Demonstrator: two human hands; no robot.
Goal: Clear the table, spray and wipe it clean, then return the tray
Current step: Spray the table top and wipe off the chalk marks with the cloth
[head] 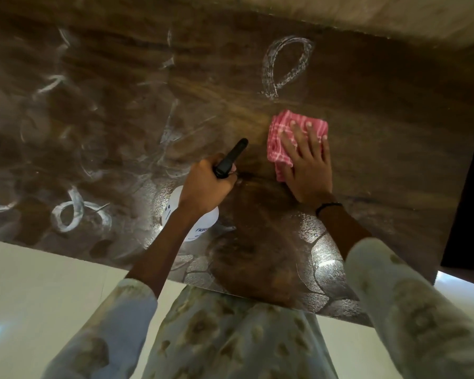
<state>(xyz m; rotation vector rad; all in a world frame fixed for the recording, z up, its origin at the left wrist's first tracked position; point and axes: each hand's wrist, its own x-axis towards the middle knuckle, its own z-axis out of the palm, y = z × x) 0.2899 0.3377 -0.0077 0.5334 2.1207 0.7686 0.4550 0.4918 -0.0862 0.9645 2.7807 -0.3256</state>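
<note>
A dark brown wooden table (381, 110) fills the view, smeared with white rings and streaks on its left half. My left hand (205, 184) grips the black trigger head of a white spray bottle (200, 222), nozzle pointing up and right over the table. My right hand (308, 165) presses flat, fingers spread, on a folded pink checked cloth (282, 132) lying on the tabletop right of the nozzle. A white oval smear (285, 64) lies beyond the cloth. No tray is in view.
The table's near edge runs diagonally above a pale tiled floor (39, 283). A dark object (468, 203) stands at the table's right side. A beige surface (394, 12) lies past the far edge.
</note>
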